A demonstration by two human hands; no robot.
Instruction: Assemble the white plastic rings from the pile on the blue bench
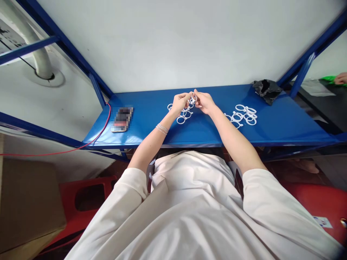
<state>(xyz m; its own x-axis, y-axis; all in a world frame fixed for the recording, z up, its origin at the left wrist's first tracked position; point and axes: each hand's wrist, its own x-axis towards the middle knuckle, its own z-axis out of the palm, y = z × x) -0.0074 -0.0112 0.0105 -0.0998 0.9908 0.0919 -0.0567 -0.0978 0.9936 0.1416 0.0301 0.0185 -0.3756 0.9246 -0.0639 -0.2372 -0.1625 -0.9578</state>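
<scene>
Over the middle of the blue table [151, 126], my left hand [180, 102] and my right hand [204, 101] meet with fingers pinched round a small white ring [194, 97]. Both hands hold the ring between them, above a loose group of white rings [181, 119] lying on the table. Part of that group is hidden behind my left hand. Another pile of white rings [251, 119] lies to the right, beside my right forearm, which covers some of it.
A phone [122, 120] lies on the left of the table, near a red cable [101, 132]. A crumpled black bag [267, 91] sits at the back right corner. Blue frame posts [302, 74] rise at both sides. Another person's hand [341, 78] shows at the far right.
</scene>
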